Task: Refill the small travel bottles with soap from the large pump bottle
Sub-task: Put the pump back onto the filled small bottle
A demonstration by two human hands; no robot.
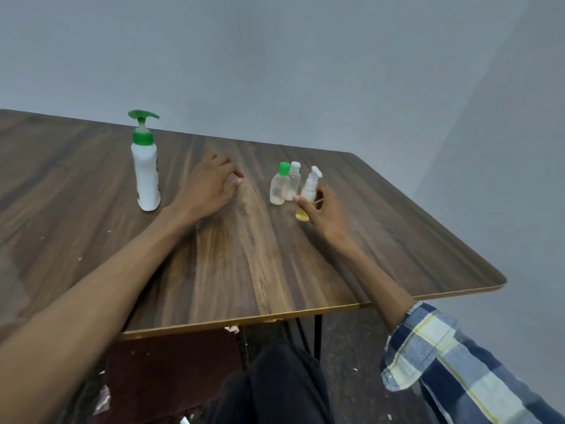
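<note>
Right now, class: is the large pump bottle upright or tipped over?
Upright. The large pump bottle stands on its base on the table, green pump head on top; neither hand touches it.

Wooden table [275, 264] (dark grain) bears pump bottle [146, 175] and three travel bottles [292, 185].

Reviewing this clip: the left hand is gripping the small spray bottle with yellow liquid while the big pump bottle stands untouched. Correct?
Not quite. In the head view the right hand, not the left hand, grips the small spray bottle with yellow liquid. The big pump bottle does stand untouched.
</note>
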